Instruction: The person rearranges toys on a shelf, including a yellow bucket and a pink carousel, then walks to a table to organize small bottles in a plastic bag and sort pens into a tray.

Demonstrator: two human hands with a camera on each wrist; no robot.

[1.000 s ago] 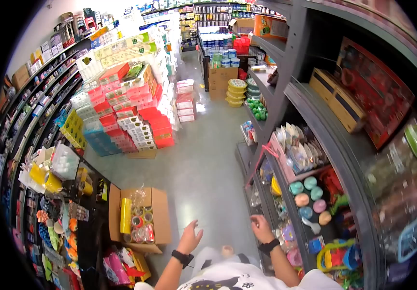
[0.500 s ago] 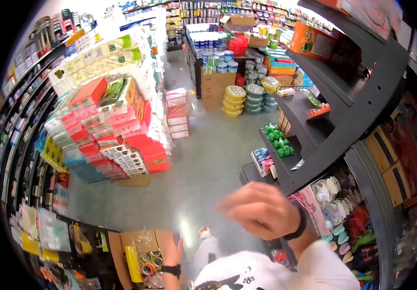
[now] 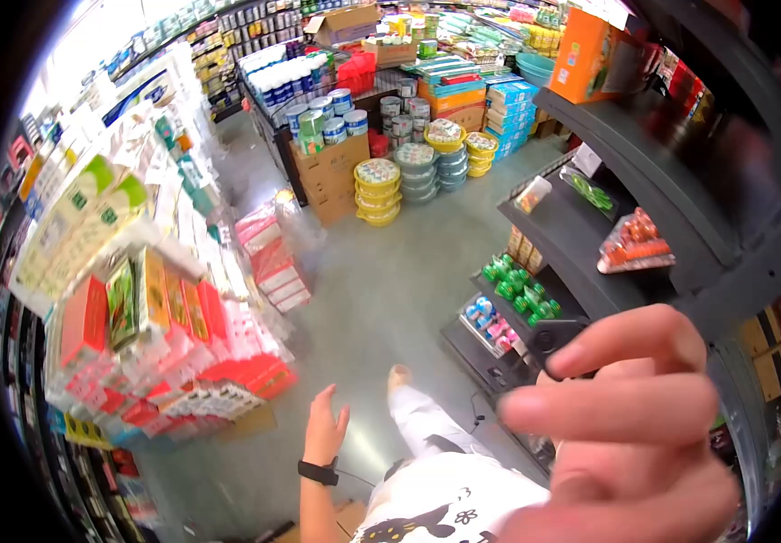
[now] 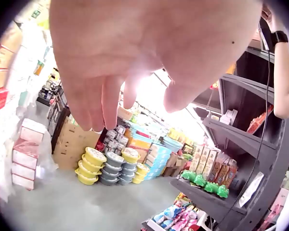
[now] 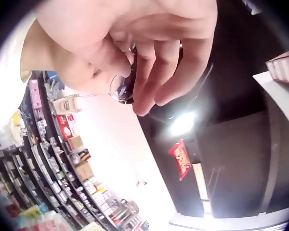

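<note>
Some risk of knocking triangular orange-red plastic packet by carelessly lowering curled right grip, contents impossible to tell, with wide left grip.

We are in a shop: boxed goods fill the left of the head view, matching lidded tubs stand stacked at upper centre, and dark shelves display packaged wares on the right.

No lettering or number here is legible.
</note>
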